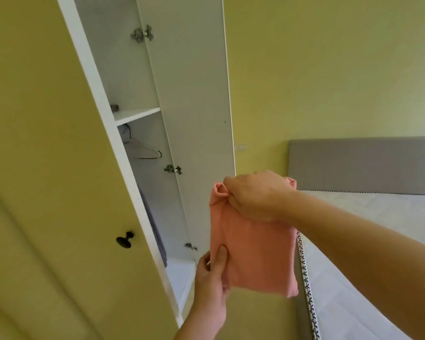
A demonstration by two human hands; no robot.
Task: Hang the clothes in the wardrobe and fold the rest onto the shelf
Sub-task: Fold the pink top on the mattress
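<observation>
Beside the bed [378, 241], the open wardrobe [123, 69] already holds a grey garment [155, 231] hanging below its shelf [138, 114], while my left hand [211, 278] and right hand [253, 195] both pinch the folded pink garment [253, 253], not yet shelved.

The pink cloth [253, 253] is soft, matt fabric, smooth on its flat face and bunched at the top. The door [194, 94] and shelf [138, 113] are smooth white panels with a dull sheen. The hinges [142, 34] are bright metal. The knob [125, 240] is black and slightly glossy. The headboard [363, 165] is grey matt cloth, the mattress [368, 241] white quilted fabric. The wall [329, 69] is matt paint.
</observation>
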